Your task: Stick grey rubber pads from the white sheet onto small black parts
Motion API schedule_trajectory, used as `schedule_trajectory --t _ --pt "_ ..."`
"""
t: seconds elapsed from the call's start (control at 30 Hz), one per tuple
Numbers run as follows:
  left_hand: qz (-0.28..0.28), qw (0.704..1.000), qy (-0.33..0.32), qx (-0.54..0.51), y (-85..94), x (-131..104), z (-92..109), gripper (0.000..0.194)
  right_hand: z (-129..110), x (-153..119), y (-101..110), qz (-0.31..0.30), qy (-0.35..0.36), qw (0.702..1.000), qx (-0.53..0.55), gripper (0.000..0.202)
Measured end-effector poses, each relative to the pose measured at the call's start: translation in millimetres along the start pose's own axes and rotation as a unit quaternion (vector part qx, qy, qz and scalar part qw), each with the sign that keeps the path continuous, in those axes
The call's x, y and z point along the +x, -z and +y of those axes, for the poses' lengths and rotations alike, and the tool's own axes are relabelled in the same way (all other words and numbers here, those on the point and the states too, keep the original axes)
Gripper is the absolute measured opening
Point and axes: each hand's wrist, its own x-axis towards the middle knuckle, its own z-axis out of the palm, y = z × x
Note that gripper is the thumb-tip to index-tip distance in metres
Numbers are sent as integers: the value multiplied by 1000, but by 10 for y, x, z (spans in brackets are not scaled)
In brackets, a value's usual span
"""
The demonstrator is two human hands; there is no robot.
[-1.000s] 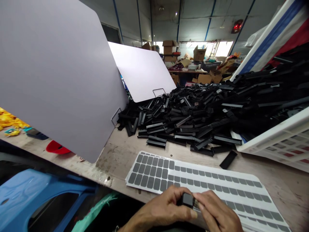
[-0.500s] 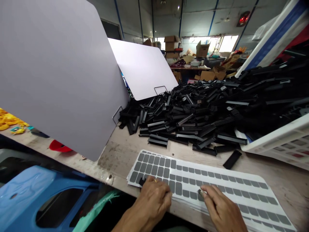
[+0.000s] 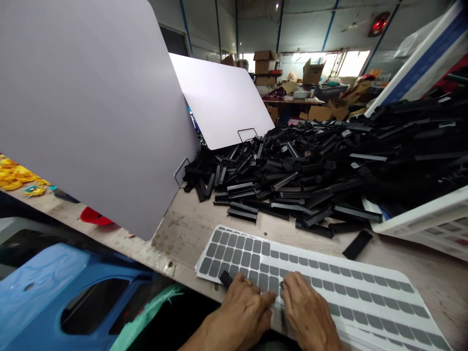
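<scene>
My left hand [image 3: 245, 308] is closed over a black plastic piece [image 3: 225, 279], whose end sticks out past the fingers on the left; the rest is hidden under the hand. It rests on the near edge of a white sheet of grey stickers [image 3: 360, 291]. Close beside it, my right hand [image 3: 307, 312] is pinched at the thumb and fingertips on a small grey sticker [image 3: 282, 285], mostly covered by the fingers. The sheet, with rows of larger and smaller grey stickers, lies on the table under both hands.
A big heap of black plastic pieces [image 3: 292, 170] covers the back of the table. One loose piece [image 3: 357, 244] lies beyond the sheet. White boards [image 3: 91, 107] stand at left, a white crate [image 3: 431, 229] at right. A blue plastic stool [image 3: 44, 287] is at lower left.
My right hand has moved left across the sheet with the small sticker, up beside my left hand. The left hand still covers the black piece; the view has shifted slightly.
</scene>
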Motion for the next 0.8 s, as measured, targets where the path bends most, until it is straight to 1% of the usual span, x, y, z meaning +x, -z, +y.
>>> schedule_trajectory --t 0.17,0.27,0.4,0.53,0.57,0.63,0.7,0.77,0.8 --pt "-15 1000 5 -12 143 24 60 30 -32 9 -15 -18 -21 1000 12 24" --pt "-14 1000 5 -13 192 24 72 28 -41 25 -45 -32 -33 999 27 24" --pt "-5 1000 2 0 162 18 47 22 -34 66 -76 -55 -54 995 60 19" --pt "19 1000 -5 -13 97 35 22 27 12 131 -17 -74 -66 986 131 14" --pt "21 1000 -7 -19 106 34 24 28 33 145 15 -79 -65 983 156 15" --pt "12 999 -6 -36 178 2 29 24 90 160 86 -87 -60 974 202 17" --pt "-13 997 24 -71 300 -90 12 18 176 149 142 -92 -53 966 234 20" --pt "-35 989 84 -116 400 -248 -64 16 284 112 164 -100 -55 959 259 24" --pt "-50 983 119 -130 413 -346 -129 17 339 84 159 -107 -63 953 277 27"
